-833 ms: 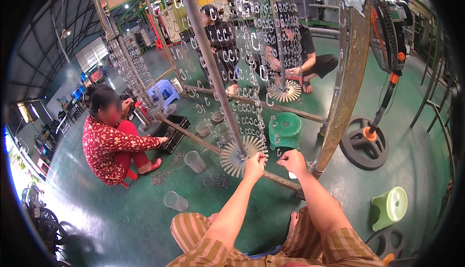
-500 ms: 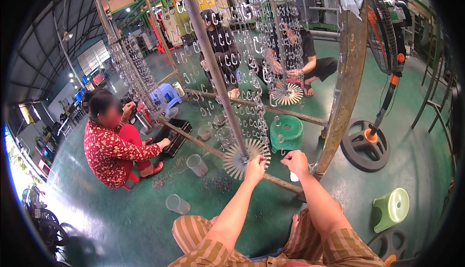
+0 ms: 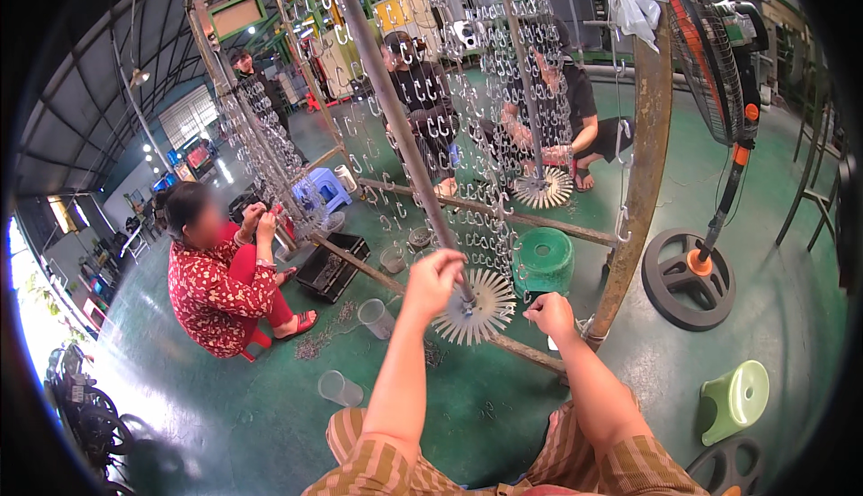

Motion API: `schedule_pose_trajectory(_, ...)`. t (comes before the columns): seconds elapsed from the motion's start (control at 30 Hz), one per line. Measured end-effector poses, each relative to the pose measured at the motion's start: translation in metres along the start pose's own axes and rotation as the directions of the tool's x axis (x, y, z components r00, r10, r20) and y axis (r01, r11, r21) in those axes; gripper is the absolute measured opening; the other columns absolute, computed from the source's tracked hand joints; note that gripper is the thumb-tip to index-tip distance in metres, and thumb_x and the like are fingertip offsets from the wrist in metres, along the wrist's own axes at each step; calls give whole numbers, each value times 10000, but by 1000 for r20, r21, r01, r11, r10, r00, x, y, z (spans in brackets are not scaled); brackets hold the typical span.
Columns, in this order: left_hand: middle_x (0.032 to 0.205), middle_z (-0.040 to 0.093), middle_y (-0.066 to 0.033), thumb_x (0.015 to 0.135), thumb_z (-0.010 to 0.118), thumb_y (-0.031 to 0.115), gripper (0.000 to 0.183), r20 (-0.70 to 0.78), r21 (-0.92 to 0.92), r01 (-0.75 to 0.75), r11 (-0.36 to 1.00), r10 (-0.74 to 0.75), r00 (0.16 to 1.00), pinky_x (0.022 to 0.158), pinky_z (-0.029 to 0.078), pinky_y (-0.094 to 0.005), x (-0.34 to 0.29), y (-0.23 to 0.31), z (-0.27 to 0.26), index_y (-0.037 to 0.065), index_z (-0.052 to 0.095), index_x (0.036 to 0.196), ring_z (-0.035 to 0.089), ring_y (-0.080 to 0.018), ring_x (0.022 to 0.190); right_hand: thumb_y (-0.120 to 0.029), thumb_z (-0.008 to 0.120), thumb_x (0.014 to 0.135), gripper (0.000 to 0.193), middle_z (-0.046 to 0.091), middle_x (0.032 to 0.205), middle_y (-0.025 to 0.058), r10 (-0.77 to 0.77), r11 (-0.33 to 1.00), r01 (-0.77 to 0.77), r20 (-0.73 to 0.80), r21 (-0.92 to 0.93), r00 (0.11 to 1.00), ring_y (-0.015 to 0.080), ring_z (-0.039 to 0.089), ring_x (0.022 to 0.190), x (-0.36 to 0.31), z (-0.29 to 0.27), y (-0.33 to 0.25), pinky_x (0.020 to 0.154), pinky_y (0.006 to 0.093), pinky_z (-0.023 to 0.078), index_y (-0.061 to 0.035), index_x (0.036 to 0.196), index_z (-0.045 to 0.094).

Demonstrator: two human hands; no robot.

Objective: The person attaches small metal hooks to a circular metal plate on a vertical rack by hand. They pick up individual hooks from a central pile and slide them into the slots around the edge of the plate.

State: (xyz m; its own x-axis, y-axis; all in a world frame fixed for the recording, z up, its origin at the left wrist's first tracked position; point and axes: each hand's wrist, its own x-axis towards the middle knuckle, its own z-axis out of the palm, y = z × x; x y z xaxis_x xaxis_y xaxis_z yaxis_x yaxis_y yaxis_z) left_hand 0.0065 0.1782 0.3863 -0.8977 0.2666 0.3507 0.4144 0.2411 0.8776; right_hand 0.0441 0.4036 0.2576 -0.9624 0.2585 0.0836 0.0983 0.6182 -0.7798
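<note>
A slanted metal pole (image 3: 393,109) rises before me out of a disc with radiating slots (image 3: 490,309). Rows of silver hooks (image 3: 440,125) hang in strands around it. My left hand (image 3: 433,282) is beside the pole's lower end, just above the disc, with its fingers curled together. Whether it touches the pole, or what sits in its fingertips, is hidden. Right of the disc, my right hand (image 3: 550,316) is closed in a pinch, below the green round stool (image 3: 545,258). Anything between those fingertips is too small to name.
A rusty frame post (image 3: 643,154) stands at right, beside a floor fan (image 3: 701,73). A light green stool (image 3: 744,393) is at lower right. Left, a person in a red patterned shirt (image 3: 220,289) sits by a black crate (image 3: 331,267). Clear plastic cups (image 3: 340,389) and loose small parts lie on the floor.
My left hand has moved up and left, from the disc's right edge to the pole. My right hand remains pinched at right. The view has shifted; the seated person's hands have come together.
</note>
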Motion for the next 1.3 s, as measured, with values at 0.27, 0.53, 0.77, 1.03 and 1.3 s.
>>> schedule_pose_trajectory(0.27, 762, 648, -44, 862, 567, 71, 100, -155, -93, -340, 936, 324, 933, 514, 401, -184, 62, 118, -37, -4, 603, 917, 534, -47, 599, -189, 757, 631, 151, 643, 658, 120, 16, 999, -18, 55, 40, 998, 279, 633, 658, -1, 3, 0, 627, 379, 483, -76, 700, 686)
schedule_pose_trajectory(0.53, 736, 636, -20, 807, 676, 102, 128, -334, -63, -466, 883, 421, 843, 532, 404, -197, 122, 217, -38, -5, 656, 874, 529, -61, 600, -183, 745, 640, 128, 650, 674, 114, -40, 999, 39, 119, 9, 992, 275, 637, 669, -4, 11, -5, 640, 374, 489, -87, 705, 690)
schedule_pose_trajectory(0.77, 667, 615, -5, 740, 754, 132, 173, -449, 66, -569, 820, 534, 717, 521, 388, -193, 140, 254, -45, 9, 651, 806, 513, -54, 572, -236, 756, 651, 169, 661, 718, 102, -82, 993, 97, 210, -63, 974, 270, 643, 714, -24, 24, -27, 663, 372, 502, -106, 739, 695)
schedule_pose_trajectory(1.03, 655, 612, -19, 719, 762, 119, 178, -456, 319, -545, 776, 629, 630, 443, 409, -194, 161, 269, -57, -4, 634, 734, 505, -52, 513, -264, 747, 675, 189, 662, 744, 106, -136, 984, 161, 260, -77, 956, 275, 642, 732, -30, 36, -43, 673, 387, 502, -106, 760, 689)
schedule_pose_trajectory(1.3, 638, 623, -32, 717, 732, 99, 136, -460, 504, -482, 716, 695, 552, 468, 443, -213, 167, 267, -72, 4, 635, 708, 537, -73, 526, -255, 733, 694, 183, 660, 766, 123, -171, 983, 182, 273, -19, 947, 296, 639, 759, -34, 47, -53, 689, 400, 502, -94, 768, 685)
